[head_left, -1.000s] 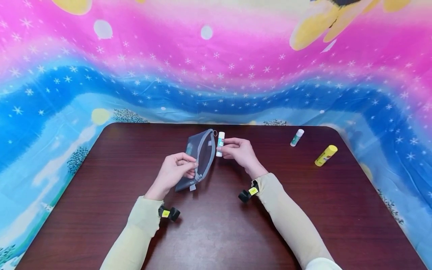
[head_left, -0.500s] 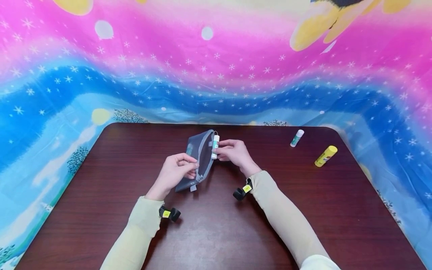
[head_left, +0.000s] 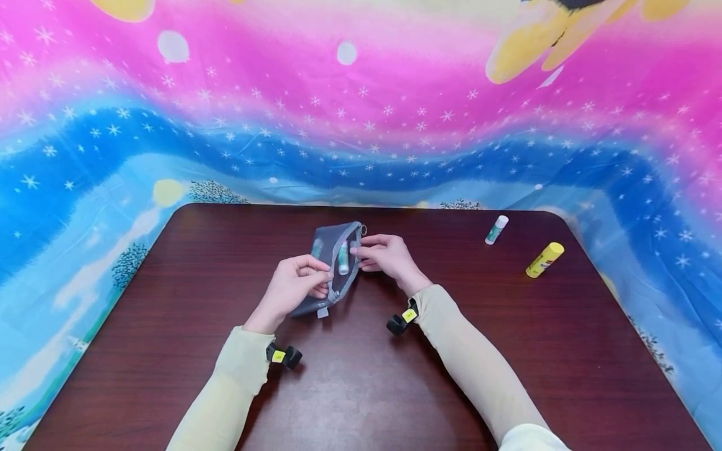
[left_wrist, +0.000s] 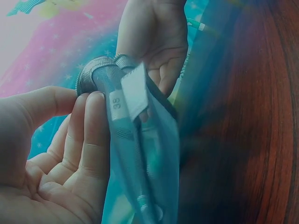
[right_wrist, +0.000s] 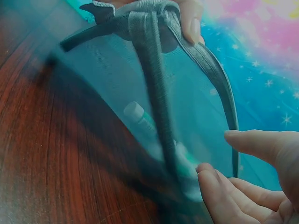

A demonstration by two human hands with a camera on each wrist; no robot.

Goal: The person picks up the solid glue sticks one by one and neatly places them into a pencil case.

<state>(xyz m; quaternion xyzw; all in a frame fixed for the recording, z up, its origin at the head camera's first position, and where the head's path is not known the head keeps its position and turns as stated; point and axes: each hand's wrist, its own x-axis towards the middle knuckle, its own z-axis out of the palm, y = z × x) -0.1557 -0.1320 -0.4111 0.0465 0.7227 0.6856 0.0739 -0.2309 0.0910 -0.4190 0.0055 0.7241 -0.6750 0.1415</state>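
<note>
My left hand (head_left: 299, 282) pinches the near side of a grey mesh zipper pouch (head_left: 324, 235) between thumb and fingers, its mouth spread toward the right. Inside that mouth a white-and-green glue stick (head_left: 343, 258) stands tilted; it looks blurred in the right wrist view. My right hand (head_left: 389, 257) is at the mouth's right rim, thumb (right_wrist: 252, 142) and fingertips (right_wrist: 208, 175) apart, with the glue stick beyond them. Through the mesh another white-capped glue stick (right_wrist: 135, 112) shows inside the pouch. A white tag (left_wrist: 135, 93) hangs at the zipper's near end.
On the table (head_left: 361, 388) at the right stand a small white-and-green glue stick (head_left: 496, 230) and, nearer, a larger yellow glue stick (head_left: 544, 260). A printed cloth (head_left: 361, 125) hangs round the table's back and sides.
My right hand has moved left to the pouch's mouth, and the glue stick it held has gone inside, away from its fingertips. The left hand keeps its hold on the pouch.
</note>
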